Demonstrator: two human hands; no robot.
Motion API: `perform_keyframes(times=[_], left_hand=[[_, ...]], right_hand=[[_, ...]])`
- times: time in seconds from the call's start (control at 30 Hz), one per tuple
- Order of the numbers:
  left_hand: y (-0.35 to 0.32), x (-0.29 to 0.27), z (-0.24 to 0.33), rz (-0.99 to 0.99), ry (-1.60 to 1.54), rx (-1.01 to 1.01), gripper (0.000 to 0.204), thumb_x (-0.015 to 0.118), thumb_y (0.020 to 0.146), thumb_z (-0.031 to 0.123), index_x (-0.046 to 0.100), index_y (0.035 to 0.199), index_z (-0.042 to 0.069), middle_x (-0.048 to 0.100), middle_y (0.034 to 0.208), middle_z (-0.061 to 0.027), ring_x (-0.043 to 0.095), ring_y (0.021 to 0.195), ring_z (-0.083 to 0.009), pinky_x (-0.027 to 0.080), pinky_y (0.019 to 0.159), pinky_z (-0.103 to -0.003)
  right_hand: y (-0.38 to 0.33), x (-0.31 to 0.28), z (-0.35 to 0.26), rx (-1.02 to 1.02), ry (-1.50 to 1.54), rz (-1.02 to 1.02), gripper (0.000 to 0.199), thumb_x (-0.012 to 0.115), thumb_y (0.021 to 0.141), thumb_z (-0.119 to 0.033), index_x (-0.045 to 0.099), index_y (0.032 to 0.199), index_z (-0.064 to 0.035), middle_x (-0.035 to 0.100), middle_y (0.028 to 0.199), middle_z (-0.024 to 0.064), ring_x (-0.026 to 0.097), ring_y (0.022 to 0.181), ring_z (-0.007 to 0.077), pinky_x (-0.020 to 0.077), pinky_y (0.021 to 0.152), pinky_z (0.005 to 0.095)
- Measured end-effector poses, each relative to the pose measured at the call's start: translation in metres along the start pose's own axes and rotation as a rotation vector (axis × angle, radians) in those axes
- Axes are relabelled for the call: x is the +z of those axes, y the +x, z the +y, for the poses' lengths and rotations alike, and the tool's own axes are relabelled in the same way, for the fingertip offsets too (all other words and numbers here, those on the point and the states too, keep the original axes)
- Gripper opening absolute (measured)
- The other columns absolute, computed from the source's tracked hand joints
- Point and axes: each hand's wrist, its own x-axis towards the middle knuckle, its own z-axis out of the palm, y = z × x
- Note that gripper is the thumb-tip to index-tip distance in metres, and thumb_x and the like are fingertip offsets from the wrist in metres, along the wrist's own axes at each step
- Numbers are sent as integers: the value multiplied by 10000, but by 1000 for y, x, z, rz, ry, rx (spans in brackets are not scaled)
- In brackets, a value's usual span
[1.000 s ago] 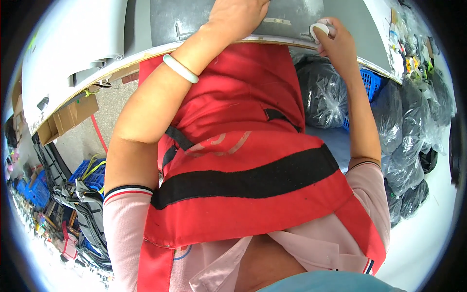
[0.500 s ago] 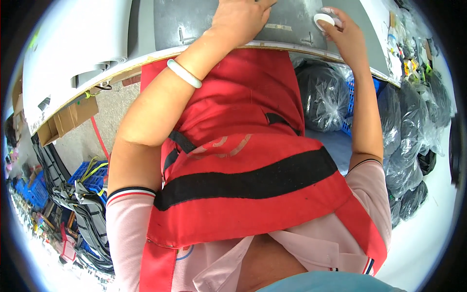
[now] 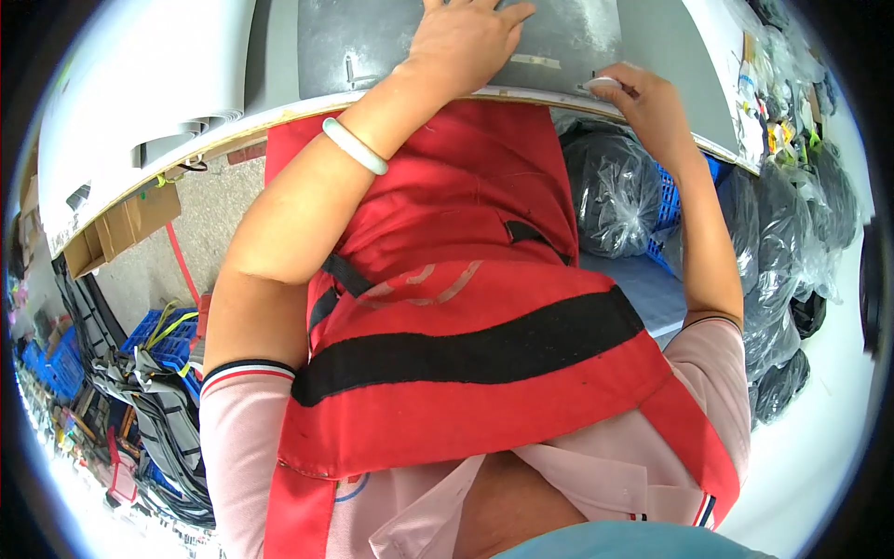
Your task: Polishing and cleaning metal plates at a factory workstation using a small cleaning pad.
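My left hand [image 3: 463,45] lies on a dark grey sheet [image 3: 372,42] on the worktable, fingers stretched out and apart, some tips cut off by the upper edge. It holds nothing. Between the thumb and fingers of my right hand [image 3: 652,109] is a small, flat white disc [image 3: 603,83]. The disc is tilted at the sheet's near right corner; whether it touches the sheet I cannot tell. Pale smears, a strip of beige tape [image 3: 535,61] and small corner-shaped marks show on the sheet.
A white roll of sheet material [image 3: 168,65] takes up the table's left side. Below the table's near edge stand a cardboard box [image 3: 135,222], blue crates [image 3: 163,337] and filled plastic bags [image 3: 610,191]. More bags [image 3: 778,252] hang or pile at the right.
My right hand has come down and slightly left with the white disc, towards the table's near edge; the disc now shows more edge-on. My left hand stays on the sheet, shifted slightly.
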Motion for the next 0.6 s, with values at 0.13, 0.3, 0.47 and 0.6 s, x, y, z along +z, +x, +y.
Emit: perform_keyframes(times=[0.13,0.3,0.47,0.6], left_hand=[[5,0,2,21,34,18,390,502,1003,293,625,1350,164,504,1470,-106,380,1429,-347,193,1148,-698],[6,-5,-2,-29,8,-4,404,487,1008,307,613,1367,172,498,1479,-101,372,1436,-342,188,1148,-700],[7,-3,-3,-27,48,12,410,487,1010,310,606,1376,167,480,1496,-93,359,1441,-344,167,1148,-713],[-5,3,-4,268,130,122,418,486,1005,288,593,1385,149,547,1425,-161,471,1363,-357,304,1131,-637]], right_hand=[[1,2,1,-59,-37,39,173,643,964,-177,695,1081,-60,680,896,111,609,772,233,485,731,325],[8,-4,-1,-75,-180,-47,229,618,971,-224,684,1058,-22,676,1015,193,628,948,423,494,822,437],[15,-19,5,88,17,9,276,634,973,-283,694,1081,-35,680,865,117,650,791,274,496,733,369],[44,-18,16,163,217,196,293,658,982,-303,708,1094,-37,616,781,-9,542,717,54,462,656,250]])
